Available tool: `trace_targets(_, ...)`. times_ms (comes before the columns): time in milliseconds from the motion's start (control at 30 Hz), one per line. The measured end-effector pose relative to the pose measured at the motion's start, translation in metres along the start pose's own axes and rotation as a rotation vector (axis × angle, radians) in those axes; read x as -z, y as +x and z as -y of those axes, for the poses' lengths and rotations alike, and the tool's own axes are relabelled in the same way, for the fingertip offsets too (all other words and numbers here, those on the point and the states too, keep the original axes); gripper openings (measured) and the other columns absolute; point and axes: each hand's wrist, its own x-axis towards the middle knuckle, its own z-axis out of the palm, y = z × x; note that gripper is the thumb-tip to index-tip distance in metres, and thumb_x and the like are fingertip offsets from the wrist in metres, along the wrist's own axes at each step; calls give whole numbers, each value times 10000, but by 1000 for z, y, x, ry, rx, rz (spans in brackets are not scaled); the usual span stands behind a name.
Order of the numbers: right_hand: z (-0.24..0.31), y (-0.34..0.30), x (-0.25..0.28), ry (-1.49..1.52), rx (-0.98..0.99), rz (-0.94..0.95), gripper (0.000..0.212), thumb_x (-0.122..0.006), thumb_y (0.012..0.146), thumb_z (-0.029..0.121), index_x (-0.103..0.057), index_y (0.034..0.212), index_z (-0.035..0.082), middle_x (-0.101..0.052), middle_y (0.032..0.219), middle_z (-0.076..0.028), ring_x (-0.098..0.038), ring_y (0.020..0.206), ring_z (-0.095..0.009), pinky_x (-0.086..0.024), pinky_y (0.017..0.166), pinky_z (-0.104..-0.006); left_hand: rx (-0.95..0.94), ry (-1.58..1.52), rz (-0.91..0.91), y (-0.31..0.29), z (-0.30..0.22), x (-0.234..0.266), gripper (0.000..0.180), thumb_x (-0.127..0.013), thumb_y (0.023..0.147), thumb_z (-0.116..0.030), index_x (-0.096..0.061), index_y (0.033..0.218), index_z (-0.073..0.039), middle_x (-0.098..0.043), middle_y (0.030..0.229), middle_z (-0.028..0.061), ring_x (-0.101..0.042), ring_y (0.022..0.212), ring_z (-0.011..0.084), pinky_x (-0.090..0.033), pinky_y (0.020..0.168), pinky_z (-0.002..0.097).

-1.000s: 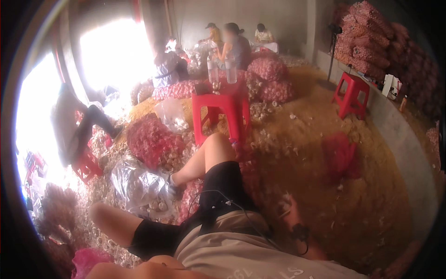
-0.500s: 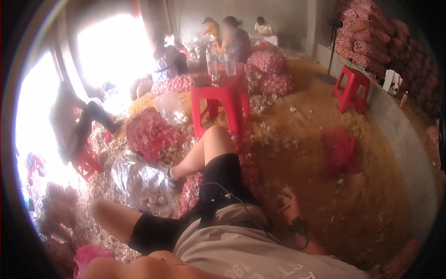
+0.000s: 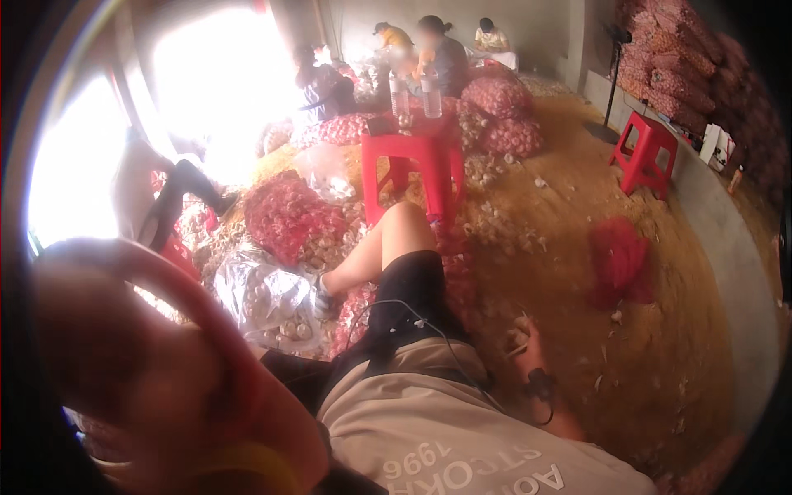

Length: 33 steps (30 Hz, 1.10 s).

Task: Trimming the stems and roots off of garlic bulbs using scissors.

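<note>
My right hand [image 3: 533, 345] is beside my right hip, its fingers closed around what looks like a pale garlic bulb [image 3: 517, 337]. A dark band circles that wrist. My left hand [image 3: 132, 338] is raised close to the camera at the left, large and blurred, so its fingers cannot be made out. Beyond it, a shiny clear plastic bag [image 3: 264, 299] with garlic bulbs lies by my foot. A thin cable [image 3: 396, 304] runs across my lap.
Ahead stands a red plastic stool [image 3: 412, 147] with two clear bottles. A pink mesh sack of garlic [image 3: 289, 219] lies left of it. Red cloth or netting [image 3: 619, 262] is on the floor at right, before another red stool [image 3: 643, 155]. Several people sit farther off.
My left hand and forearm have come up from the lower edge and now cover much of the left side. The view has shifted slightly; my right hand stays beside my hip.
</note>
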Motion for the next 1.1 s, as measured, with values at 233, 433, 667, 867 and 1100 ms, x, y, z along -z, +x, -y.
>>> trace_targets(233,9,-24,-31,-83,-32,4,250,-560,1046,447,-628,1031,207,-609,782,31,-616,632,-103,-450,462,-219,-106,84,7,13,-30,5,272,-605,1018,-200,-558,1191,4,-692,956,143,-692,785,244,-569,693,329)
trace_targets(433,8,-34,-36,-89,16,-51,356,-629,986,537,-627,1003,182,-633,747,-42,-594,582,-174,-505,547,-288,-222,148,7,23,-53,10,271,-604,1017,-197,-558,1194,4,-691,961,142,-693,794,243,-571,701,332)
trace_targets(667,-8,1,-2,-75,78,-25,357,-639,985,515,-652,1052,165,-639,774,-56,-621,639,-178,-514,566,-299,-292,135,-18,26,-61,11,270,-603,1017,-193,-558,1197,3,-691,966,141,-694,804,243,-573,712,334)
trace_targets(867,-13,-3,-4,-136,50,15,364,-609,1004,508,-649,1082,155,-635,788,-56,-625,654,-187,-526,581,-333,-359,196,-22,29,-83,13,269,-603,1016,-190,-558,1199,3,-691,971,140,-695,812,243,-575,721,336)
trace_targets(1100,-5,35,24,-98,-97,86,354,-585,1010,526,-640,1051,179,-638,787,-50,-592,602,-178,-468,519,-306,-408,324,-48,15,-115,9,268,-602,1016,-186,-558,1202,2,-690,977,139,-696,822,242,-577,731,338)
